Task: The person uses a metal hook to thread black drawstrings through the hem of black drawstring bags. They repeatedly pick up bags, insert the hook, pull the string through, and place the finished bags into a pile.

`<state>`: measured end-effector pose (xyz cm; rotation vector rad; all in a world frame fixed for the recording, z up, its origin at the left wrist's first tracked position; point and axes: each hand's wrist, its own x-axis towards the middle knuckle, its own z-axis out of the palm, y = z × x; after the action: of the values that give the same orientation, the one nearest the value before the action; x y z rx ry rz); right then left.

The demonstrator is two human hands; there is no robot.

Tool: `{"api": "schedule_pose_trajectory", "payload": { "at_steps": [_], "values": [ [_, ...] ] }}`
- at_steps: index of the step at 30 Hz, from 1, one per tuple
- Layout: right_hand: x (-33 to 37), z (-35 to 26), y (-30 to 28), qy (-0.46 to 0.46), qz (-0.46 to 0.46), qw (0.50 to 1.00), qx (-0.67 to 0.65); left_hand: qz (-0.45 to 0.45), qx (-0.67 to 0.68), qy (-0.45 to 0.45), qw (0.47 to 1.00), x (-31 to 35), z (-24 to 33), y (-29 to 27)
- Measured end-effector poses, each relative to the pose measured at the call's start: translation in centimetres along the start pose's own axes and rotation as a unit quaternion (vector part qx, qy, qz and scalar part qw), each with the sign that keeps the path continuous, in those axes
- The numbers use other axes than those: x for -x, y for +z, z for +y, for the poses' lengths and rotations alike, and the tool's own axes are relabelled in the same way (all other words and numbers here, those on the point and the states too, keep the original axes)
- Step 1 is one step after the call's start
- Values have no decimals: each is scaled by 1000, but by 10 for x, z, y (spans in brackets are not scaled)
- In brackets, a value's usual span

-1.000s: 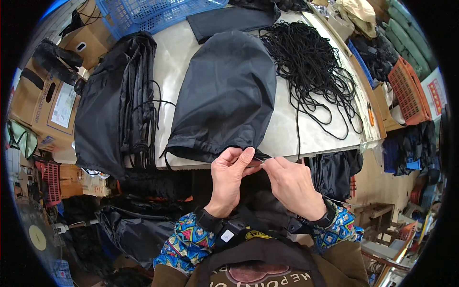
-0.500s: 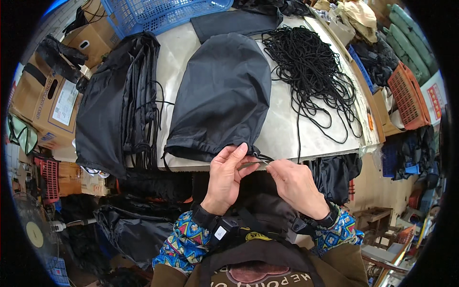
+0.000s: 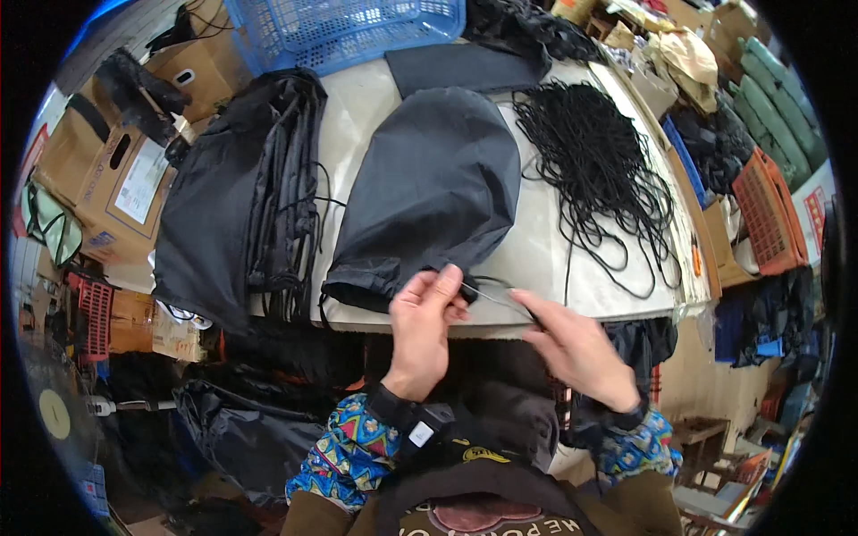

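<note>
A black fabric bag (image 3: 433, 179) lies flat on the table, its gathered opening toward me. My left hand (image 3: 422, 330) pinches the right corner of that opening between thumb and fingers. From this corner a thin, pale metallic wire (image 3: 497, 299) and a black cord (image 3: 490, 280) stretch across to my right hand (image 3: 576, 347). The fingers of my right hand are closed on the cord; motion blurs them a little, and where the wire ends is hidden there. Beside the bag on the right sits a tangled heap of black cord (image 3: 594, 152).
Left of the bag lies a stack of black drawstring bags (image 3: 237, 196). A blue plastic basket (image 3: 349, 36) and a folded black cloth (image 3: 465, 70) occupy the far side. Cardboard boxes (image 3: 112, 192) stand at the left, an orange crate (image 3: 767, 210) at the right.
My right hand has moved right and slightly down, away from my left hand, and more wire and cord shows between them. The left hand still grips the bag's corner. The view has shifted slightly.
</note>
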<state>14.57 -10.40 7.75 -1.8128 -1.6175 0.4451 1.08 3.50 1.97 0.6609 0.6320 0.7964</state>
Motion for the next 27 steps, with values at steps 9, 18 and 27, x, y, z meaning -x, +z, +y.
{"api": "schedule_pose_trajectory", "payload": {
  "at_steps": [9,18,27],
  "values": [
    [11,4,-24,-2,66,987,145,-172,-99,-104,975,17,-10,27],
    [17,-2,-45,30,52,994,94,-26,-56,64,996,-21,43,-3],
    [16,-3,-28,39,120,987,97,-70,-96,-25,993,-21,22,26]
  ]
}}
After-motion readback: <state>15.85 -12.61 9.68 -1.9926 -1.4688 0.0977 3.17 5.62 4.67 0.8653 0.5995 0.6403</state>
